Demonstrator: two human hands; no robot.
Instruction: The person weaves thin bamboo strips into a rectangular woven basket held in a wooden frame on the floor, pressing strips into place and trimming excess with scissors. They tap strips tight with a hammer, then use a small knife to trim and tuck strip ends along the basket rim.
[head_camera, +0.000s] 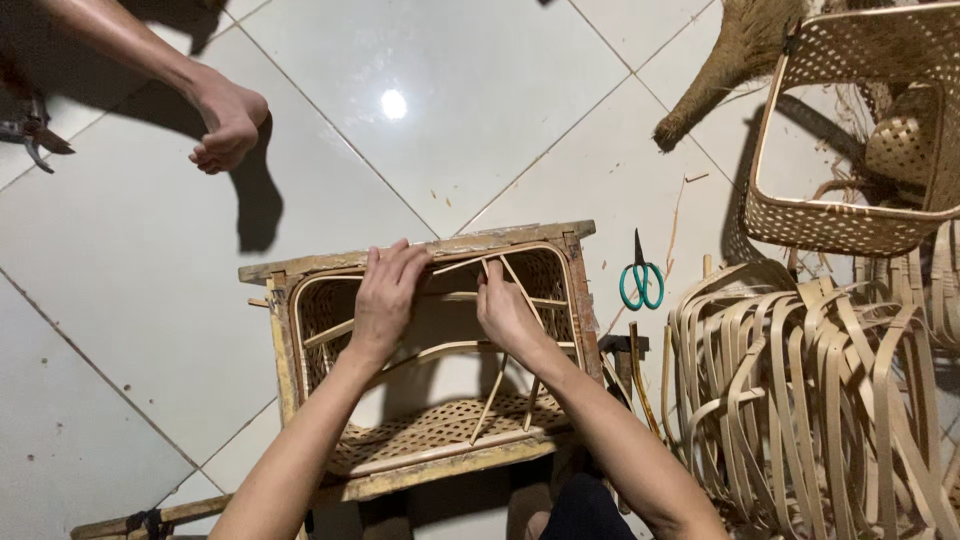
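Observation:
A woven bamboo basket (430, 435) sits inside a rectangular wooden frame (420, 247) on the tiled floor. My left hand (385, 297) rests on the far rim of the basket, fingers curled over it. Beside it, my right hand (505, 310) pinches a thin bamboo strip (497, 385) that runs down into the basket. Other loose strips cross the basket's opening.
Green-handled scissors (640, 282) lie right of the frame. A pile of bent bamboo strips (800, 390) fills the right side, with a finished woven basket (850, 215) and a straw broom (725, 65) behind. Another person's foot (228, 125) is at the upper left.

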